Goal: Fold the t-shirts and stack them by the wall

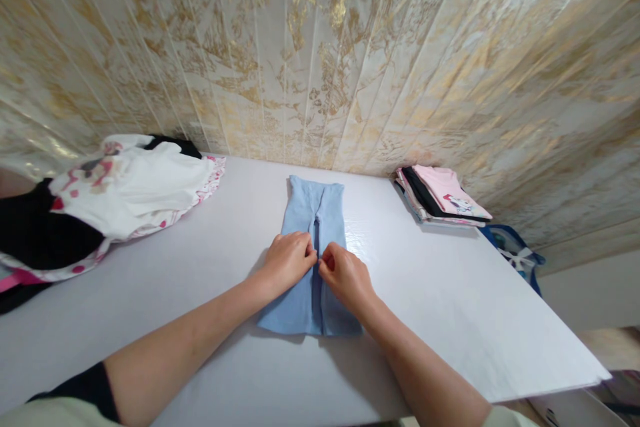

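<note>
A pair of light blue pants [300, 307] lies flat on the white table, waistband toward the wall and leg openings toward me. My left hand [293, 259] rests on the left leg, its fingers closed in a pinch at the inner edge. Right beside it, my right hand [345, 277] pinches the inner edge of the right leg. The two hands nearly meet over the narrow gap between the legs. My fingers hide the exact spots of fabric between them.
A loose heap of clothes [145, 190], white, black and pink, lies at the left. Folded clothes [440, 193] form a stack at the back right, near the edge of the table [450, 320]. Beyond that edge is a blue-trimmed bag [515, 253]. A gold-patterned curtain [310, 67] hangs behind.
</note>
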Tool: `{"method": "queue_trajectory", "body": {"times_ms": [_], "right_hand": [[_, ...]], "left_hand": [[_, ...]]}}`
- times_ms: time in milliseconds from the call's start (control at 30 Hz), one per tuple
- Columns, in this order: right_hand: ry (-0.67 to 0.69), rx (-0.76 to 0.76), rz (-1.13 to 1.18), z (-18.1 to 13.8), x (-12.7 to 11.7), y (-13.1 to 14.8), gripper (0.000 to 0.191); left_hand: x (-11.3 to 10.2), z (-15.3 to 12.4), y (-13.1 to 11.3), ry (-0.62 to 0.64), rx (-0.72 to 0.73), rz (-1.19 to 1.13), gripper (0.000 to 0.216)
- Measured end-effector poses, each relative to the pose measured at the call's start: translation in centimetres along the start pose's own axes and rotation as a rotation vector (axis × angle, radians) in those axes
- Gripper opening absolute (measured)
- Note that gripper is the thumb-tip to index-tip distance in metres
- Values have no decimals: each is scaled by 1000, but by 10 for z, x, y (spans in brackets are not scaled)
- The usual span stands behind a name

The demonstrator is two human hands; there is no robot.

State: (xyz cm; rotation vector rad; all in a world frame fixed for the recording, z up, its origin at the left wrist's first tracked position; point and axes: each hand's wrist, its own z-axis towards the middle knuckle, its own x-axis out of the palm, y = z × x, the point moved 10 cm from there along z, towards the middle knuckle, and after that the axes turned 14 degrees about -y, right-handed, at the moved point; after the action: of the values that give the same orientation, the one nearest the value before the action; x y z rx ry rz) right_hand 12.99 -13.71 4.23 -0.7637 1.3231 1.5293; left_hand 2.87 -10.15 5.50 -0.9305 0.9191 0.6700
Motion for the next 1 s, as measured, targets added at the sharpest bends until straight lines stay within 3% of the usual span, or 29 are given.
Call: {"method": "queue_trajectory", "body": {"times_ms": [167, 367, 567, 767, 867, 1000], "right_hand": [[58, -42, 71, -3, 4, 2, 12], [-160, -180, 102, 4, -14, 2, 30], [-72, -313, 8, -8, 18, 18, 50], [-94, -323, 31, -12, 22, 24, 51], [-118, -362, 179, -7, 14, 24, 45], [-270, -295, 349, 7, -17, 2, 39]], "left_hand": [[9, 0, 1, 71, 55, -127, 18], [1, 8, 10, -160, 149, -79, 29], [32, 0, 12, -100, 236, 105, 47], [31, -1, 14, -96, 201, 125, 51], [32, 3, 18, -56, 196, 79, 47], [3, 13, 18, -108, 179, 0, 35]]}}
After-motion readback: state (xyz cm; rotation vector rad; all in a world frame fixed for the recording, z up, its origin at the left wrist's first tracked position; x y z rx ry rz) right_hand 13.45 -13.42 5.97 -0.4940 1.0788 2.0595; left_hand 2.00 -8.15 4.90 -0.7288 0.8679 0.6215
